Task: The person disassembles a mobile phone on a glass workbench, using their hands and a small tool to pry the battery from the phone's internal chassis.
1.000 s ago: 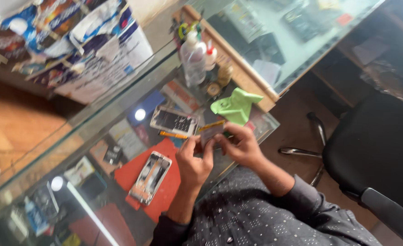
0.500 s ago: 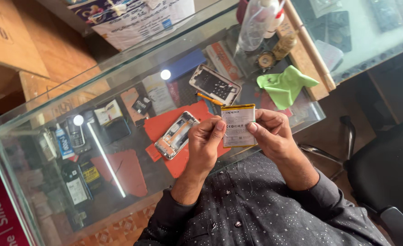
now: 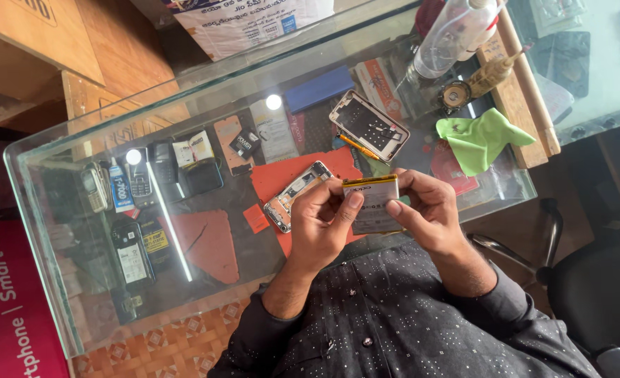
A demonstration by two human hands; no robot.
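I hold a flat silver-grey phone battery (image 3: 371, 203) with both hands above the near edge of a glass counter (image 3: 205, 91). My left hand (image 3: 324, 224) grips its left side, thumb on the face. My right hand (image 3: 429, 210) pinches its right side. Just beyond my left hand an opened phone frame (image 3: 297, 192) lies on an orange mat (image 3: 282, 178). Farther back lies a second opened phone body (image 3: 369, 126) with an orange-handled tool (image 3: 359, 147) beside it.
A green cloth (image 3: 481, 140), a clear bottle (image 3: 453, 35), a small amber bottle (image 3: 492, 70) and a wooden strip (image 3: 527, 91) sit at the right. Old phones and small packets (image 3: 142, 182) show under the glass. A black chair (image 3: 590, 280) stands at my right, cardboard boxes (image 3: 37, 35) at the left.
The view has swung so the counter sits more to the left and closer. My hands rose from the counter with the battery and now hold it nearer to me, turned slightly.
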